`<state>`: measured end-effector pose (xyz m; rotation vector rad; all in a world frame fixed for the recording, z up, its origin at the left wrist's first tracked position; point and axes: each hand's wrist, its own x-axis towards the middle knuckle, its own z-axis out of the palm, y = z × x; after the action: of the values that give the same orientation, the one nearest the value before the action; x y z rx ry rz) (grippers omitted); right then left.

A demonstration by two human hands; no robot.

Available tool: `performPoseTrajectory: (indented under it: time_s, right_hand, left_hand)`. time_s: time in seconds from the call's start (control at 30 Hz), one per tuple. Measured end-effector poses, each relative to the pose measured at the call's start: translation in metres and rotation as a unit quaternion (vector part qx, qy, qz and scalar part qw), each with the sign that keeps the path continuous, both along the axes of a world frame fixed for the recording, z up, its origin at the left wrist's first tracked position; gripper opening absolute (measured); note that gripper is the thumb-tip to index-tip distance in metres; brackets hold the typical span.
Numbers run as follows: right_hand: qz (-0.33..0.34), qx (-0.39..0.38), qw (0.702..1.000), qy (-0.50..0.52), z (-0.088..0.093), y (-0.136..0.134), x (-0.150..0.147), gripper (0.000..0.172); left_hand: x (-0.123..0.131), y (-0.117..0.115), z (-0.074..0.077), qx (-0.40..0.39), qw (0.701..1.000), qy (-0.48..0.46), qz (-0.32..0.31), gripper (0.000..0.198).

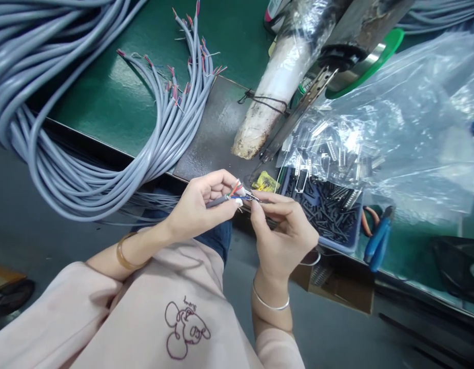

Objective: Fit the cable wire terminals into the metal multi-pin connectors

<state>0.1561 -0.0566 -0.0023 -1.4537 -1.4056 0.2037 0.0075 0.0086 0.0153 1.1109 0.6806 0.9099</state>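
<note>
My left hand is closed around the end of a grey cable, whose stripped red, blue and green inner wires fan out at the tip. My right hand pinches those wire ends between thumb and forefinger, fingertips touching the left hand's. What the right fingers hold beyond the wires is too small to make out. Both hands hover just in front of the bench edge, above my lap.
A big bundle of grey cables with stripped ends lies on the green bench. A wrapped white tool rests on a dark plate. A blue tray of black parts, clear plastic bags and blue-handled pliers sit at right.
</note>
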Motion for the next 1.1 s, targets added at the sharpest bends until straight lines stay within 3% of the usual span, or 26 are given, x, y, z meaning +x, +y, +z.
performPoseTrajectory:
  time_s: [0.33,0.47,0.67,0.8,0.9,1.0,1.1]
  right_hand:
    - [-0.050,0.119,0.989,-0.070,-0.010,0.003,-0.009,0.019]
    - [-0.036,0.085,0.992,-0.085,-0.008,0.004,-0.006,0.016]
    - [0.034,0.058,0.989,-0.130,0.004,-0.001,0.002,0.018]
    - [0.049,0.026,0.998,-0.019,0.001,-0.002,0.000,0.017]
    - [-0.017,0.071,0.996,0.046,-0.003,-0.001,0.002,0.014]
    - [-0.076,0.124,0.989,-0.021,-0.003,-0.001,0.006,0.013]
    - [-0.031,0.086,0.988,-0.125,-0.004,-0.001,0.007,0.014]
  left_hand:
    - [0.002,-0.006,-0.007,0.030,0.998,0.033,0.037,0.011]
    - [0.005,-0.005,-0.007,-0.013,0.997,0.031,0.074,0.016]
    - [0.004,-0.002,-0.003,-0.085,0.996,0.024,-0.004,0.018]
    - [0.004,-0.004,-0.002,-0.082,0.996,0.010,-0.027,0.018]
    - [0.004,-0.005,-0.002,-0.082,0.997,0.009,-0.007,0.017]
    - [0.004,-0.003,-0.001,-0.084,0.996,0.005,0.017,0.018]
    - [0.004,-0.001,-0.002,-0.073,0.997,-0.006,0.023,0.018]
